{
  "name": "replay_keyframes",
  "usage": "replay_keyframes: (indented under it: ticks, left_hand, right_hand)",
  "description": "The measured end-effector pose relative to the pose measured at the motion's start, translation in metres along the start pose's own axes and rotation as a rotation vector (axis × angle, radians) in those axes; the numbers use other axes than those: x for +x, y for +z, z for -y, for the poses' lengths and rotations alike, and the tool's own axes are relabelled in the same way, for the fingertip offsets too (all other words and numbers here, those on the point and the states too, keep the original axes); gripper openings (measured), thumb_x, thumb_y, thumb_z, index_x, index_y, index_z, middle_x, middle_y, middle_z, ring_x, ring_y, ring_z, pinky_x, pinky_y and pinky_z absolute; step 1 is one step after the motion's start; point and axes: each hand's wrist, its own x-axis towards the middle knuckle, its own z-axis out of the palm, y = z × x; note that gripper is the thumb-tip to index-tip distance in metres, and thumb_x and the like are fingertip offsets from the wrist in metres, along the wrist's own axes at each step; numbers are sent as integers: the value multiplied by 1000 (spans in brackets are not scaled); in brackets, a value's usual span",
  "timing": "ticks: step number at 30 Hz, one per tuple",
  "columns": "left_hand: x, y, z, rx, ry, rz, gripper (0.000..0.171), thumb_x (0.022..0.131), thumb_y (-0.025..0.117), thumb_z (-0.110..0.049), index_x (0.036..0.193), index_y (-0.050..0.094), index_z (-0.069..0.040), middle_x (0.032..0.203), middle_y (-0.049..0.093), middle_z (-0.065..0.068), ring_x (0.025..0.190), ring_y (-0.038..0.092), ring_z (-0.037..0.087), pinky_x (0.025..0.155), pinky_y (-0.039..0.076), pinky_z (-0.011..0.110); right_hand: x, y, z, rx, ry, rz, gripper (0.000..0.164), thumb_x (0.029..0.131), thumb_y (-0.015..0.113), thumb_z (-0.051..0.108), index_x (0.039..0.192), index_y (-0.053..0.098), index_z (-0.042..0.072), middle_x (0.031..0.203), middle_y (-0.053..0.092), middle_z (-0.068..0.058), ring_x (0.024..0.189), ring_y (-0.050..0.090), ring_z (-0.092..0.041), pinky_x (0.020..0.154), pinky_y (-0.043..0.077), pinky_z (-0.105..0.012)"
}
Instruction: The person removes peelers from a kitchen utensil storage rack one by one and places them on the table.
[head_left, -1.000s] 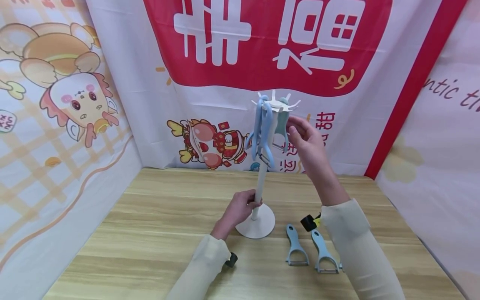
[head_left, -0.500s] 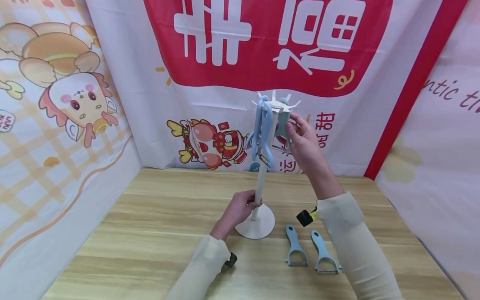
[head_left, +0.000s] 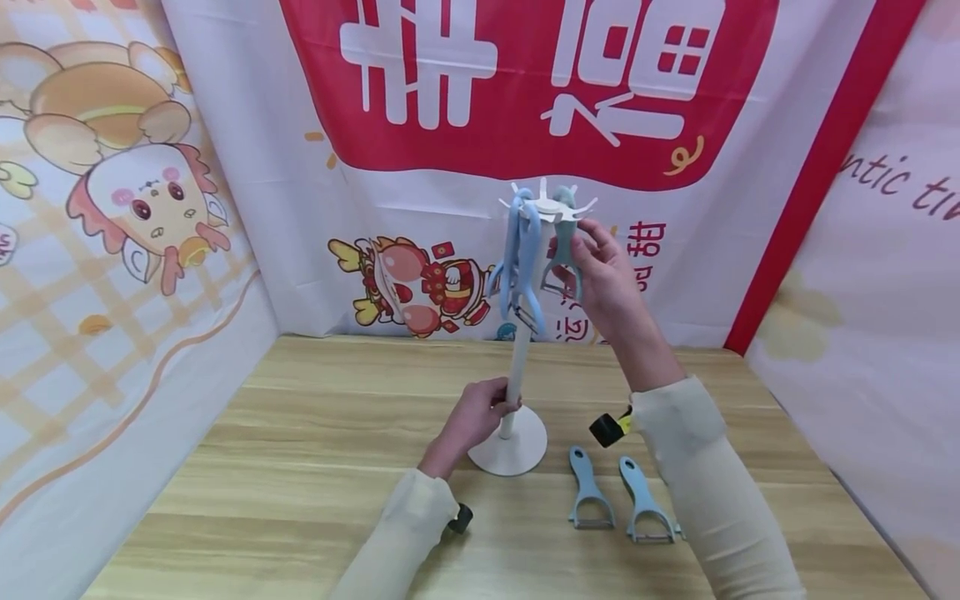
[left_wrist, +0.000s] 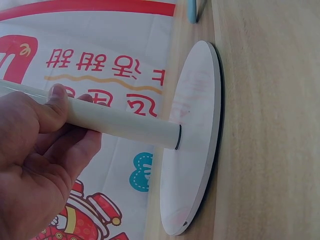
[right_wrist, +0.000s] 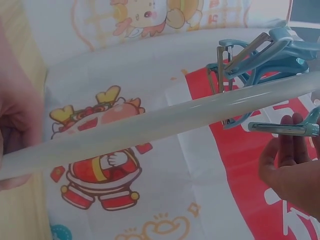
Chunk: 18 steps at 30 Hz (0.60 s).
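Note:
In the head view, a white stand (head_left: 517, 358) with a ring of hooks on top rises from a round base (head_left: 508, 442). My left hand (head_left: 476, 412) grips its pole low down; the left wrist view shows the thumb and fingers around the pole (left_wrist: 125, 122). Several blue peelers (head_left: 521, 258) hang bunched on the hooks at the left. A greener peeler (head_left: 565, 242) hangs on the right side. My right hand (head_left: 611, 271) pinches that peeler by its handle, close under the hooks. In the right wrist view, its fingers lie behind the peeler's blade end (right_wrist: 285, 129).
Two light blue peelers (head_left: 585, 483) (head_left: 641, 496) lie on the wooden table (head_left: 337, 433) at the right, beside my right sleeve (head_left: 712, 475), which partly hides something pale blue. A printed cloth (head_left: 420, 200) hangs behind the stand.
My right hand has moved slightly left, in around the green peeler, and the peeler has turned a little. My left hand keeps its grip on the pole. The head view has shifted slightly.

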Motion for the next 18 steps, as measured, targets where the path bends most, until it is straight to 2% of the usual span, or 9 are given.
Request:
replay_keyframes:
  ticks: [4, 8, 14, 18]
  left_hand:
    - [0, -1, 1, -8, -9, 4, 14, 98, 63, -10, 111, 68, -10, 103, 72, 2, 103, 67, 20, 99, 56, 47]
    - [2, 0, 1, 0, -12, 11, 16, 98, 63, -10, 113, 68, -7, 103, 72, 1, 103, 67, 19, 99, 56, 46]
    - [2, -1, 0, -7, -25, 9, 16, 97, 63, -9, 112, 68, -9, 102, 71, 1, 103, 67, 20, 99, 55, 48]
    - [2, -1, 0, -4, -31, 9, 14, 97, 63, -9, 109, 69, -13, 102, 71, 0, 103, 67, 19, 99, 55, 47]
  right_hand:
    - [2, 4, 2, -8, 1, -13, 40, 94, 66, 25, 131, 55, 19, 122, 64, 1, 118, 58, -18, 121, 31, -51]
    - [2, 5, 5, 1, -10, -26, 46, 92, 67, 26, 135, 53, 18, 124, 63, 1, 121, 58, -19, 120, 33, -49]
    - [5, 6, 9, 36, -51, -24, 42, 92, 68, 25, 131, 56, 16, 111, 67, -1, 108, 64, -17, 106, 49, -37]
    - [5, 5, 10, 58, -56, -40, 46, 90, 70, 25, 134, 56, 16, 111, 68, -2, 106, 65, -17, 96, 52, -30]
